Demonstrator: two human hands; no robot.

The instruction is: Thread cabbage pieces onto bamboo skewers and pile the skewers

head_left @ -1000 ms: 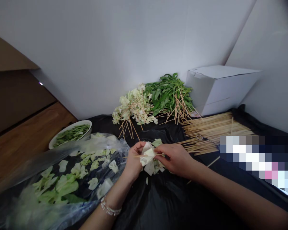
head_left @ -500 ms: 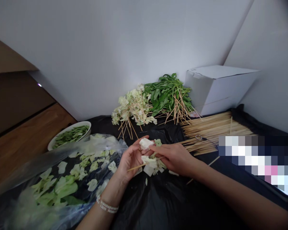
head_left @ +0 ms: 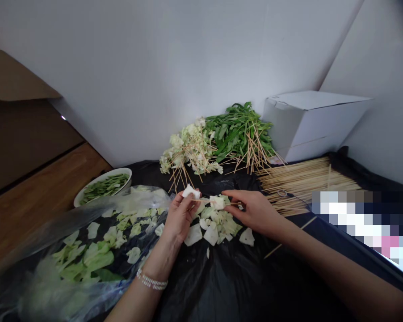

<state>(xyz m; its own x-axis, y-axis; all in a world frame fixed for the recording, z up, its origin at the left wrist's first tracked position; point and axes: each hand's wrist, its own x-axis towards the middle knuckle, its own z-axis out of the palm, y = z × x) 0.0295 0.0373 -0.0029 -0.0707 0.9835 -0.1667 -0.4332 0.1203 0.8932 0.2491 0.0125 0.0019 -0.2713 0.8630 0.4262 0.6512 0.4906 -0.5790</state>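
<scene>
Between thumb and fingers of my left hand (head_left: 178,219), closed, is a white cabbage piece (head_left: 190,192). My right hand (head_left: 255,211) is closed in a pinch around a thin wooden skewer (head_left: 203,200), which lies nearly level and points at the left hand. Cabbage pieces (head_left: 217,202) are threaded on the skewer close to the right fingertips. Whether the skewer's tip touches the piece in the left hand, I cannot tell. Below both hands, a small pile of cut cabbage (head_left: 218,226) lies on black plastic sheeting (head_left: 195,286).
Skewered cabbage (head_left: 190,147) and leafy green skewers (head_left: 235,129) are heaped by the wall. Bare skewers (head_left: 302,183) lie right, before a white box (head_left: 315,125). At left are a bowl of green vegetables (head_left: 129,183) and a clear plastic bag (head_left: 67,223) with cabbage leaves.
My hands have drawn apart. The skewer, which pointed down across the left palm, is now nearly level. My left fingers have closed on a cabbage piece, and more of the pile shows.
</scene>
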